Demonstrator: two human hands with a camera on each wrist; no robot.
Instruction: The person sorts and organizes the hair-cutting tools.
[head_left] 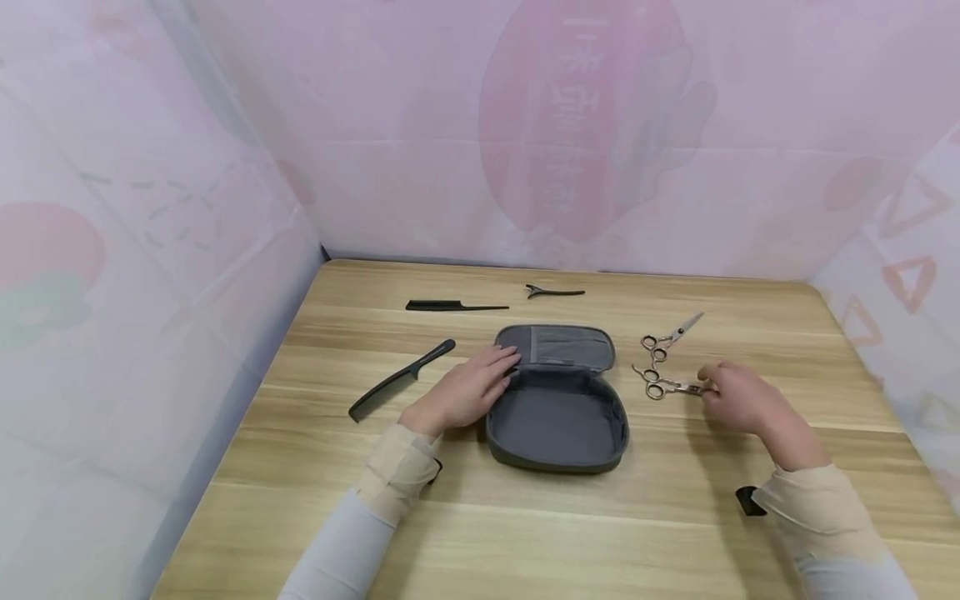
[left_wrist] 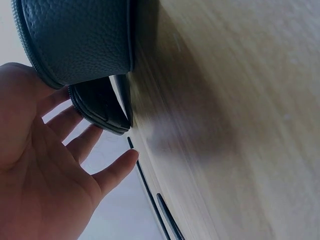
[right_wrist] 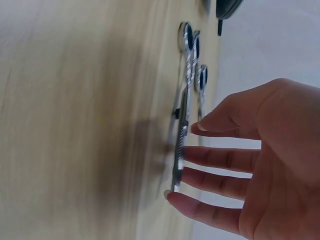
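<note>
- Now my left hand rests flat, fingers straight, on the left edge of the open grey case at mid-table.
- My right hand is relaxed and spread, its fingertips at the blades of the near scissors, gripping nothing.
- A second pair lies just behind; two combs lie to the left.

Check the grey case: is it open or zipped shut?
Open. The grey case lies with its lid folded back and nothing visible in its tray.

The open grey zip case lies flat mid-table, lid folded back, with rose-gold scissors just right of it.
</note>
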